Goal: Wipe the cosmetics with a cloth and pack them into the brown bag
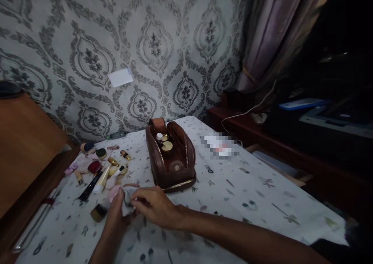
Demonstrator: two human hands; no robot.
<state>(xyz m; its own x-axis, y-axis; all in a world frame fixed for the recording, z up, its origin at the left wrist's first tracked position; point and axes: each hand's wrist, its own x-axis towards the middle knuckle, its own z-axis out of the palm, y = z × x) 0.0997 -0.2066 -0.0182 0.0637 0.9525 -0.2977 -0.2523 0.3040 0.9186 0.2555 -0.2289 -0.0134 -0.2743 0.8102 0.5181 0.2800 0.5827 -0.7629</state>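
My left hand (115, 214) and my right hand (159, 206) meet at the front of the table, both closed on a pale grey, cloth-like thing (127, 204), slightly blurred. A pink round thing (113, 194) shows beside my left thumb; I cannot tell whether that hand holds it too. Just left of my left wrist lies a dark jar with a gold band (98, 213). Beyond my hands stands an unzipped brown leather toiletry bag (175, 178), holding a gold round lid (167, 146) and a white-capped item (159, 136).
Cosmetics spread over the table's left side: a red jar (94, 167), a black tube (91, 186), a cream tube (102, 180) and several small bottles. A blurred-out white item (220, 144) lies right of the bag. Patterned cloth (250, 233) covers the table; a dark red cabinet (233, 118) flanks it.
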